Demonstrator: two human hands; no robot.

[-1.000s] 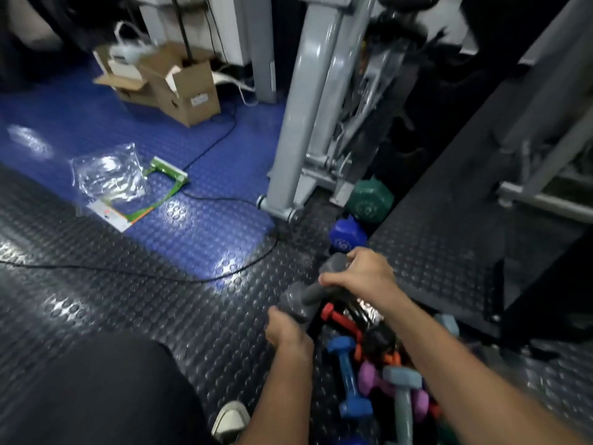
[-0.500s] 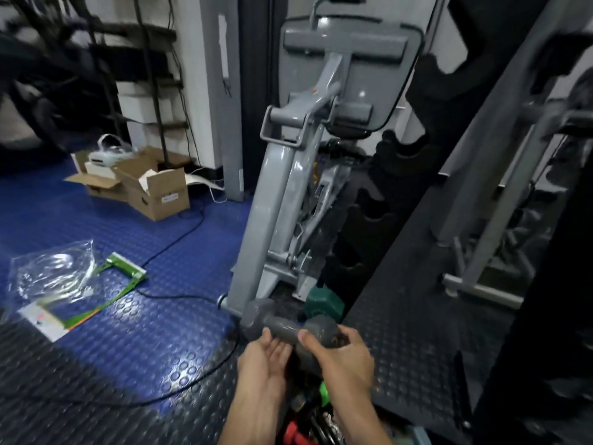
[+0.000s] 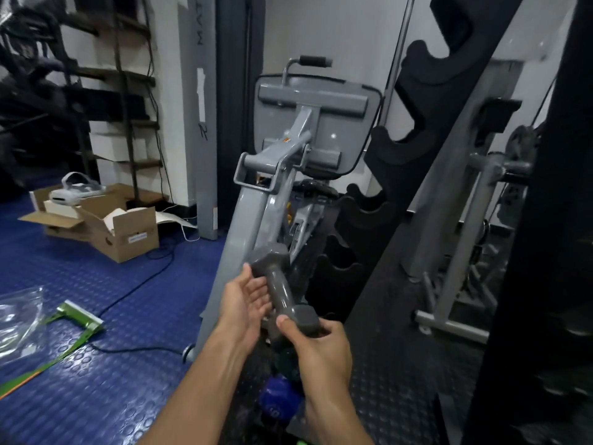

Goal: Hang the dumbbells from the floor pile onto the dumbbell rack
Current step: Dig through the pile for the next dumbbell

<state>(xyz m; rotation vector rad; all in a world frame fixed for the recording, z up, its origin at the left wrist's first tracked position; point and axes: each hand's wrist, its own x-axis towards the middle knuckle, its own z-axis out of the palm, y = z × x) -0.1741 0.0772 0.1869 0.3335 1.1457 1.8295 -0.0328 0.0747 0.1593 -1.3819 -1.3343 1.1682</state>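
Note:
A grey hex dumbbell [image 3: 279, 289] is lifted in front of me, tilted with one head up and away. My right hand [image 3: 316, 343] grips its near head. My left hand [image 3: 245, 298] lies flat with fingers spread under the bar, cradling it from the left. The black dumbbell rack [image 3: 406, 159] with scalloped cradles rises just behind and to the right, its slots bare. Below my arms a blue dumbbell [image 3: 279, 401] of the floor pile shows; the rest of the pile is hidden by my forearms.
A grey exercise machine [image 3: 288, 162] stands directly behind the dumbbell, left of the rack. Open cardboard boxes [image 3: 118, 231], a plastic bag [image 3: 19, 319], a green strip [image 3: 80, 319] and a black cable [image 3: 134, 287] lie on the blue floor at left. Grey equipment frames [image 3: 459, 274] stand at right.
The grey dumbbell has come up off the floor pile to chest height and turned from level to tilted. My view rose from the floor to the rack.

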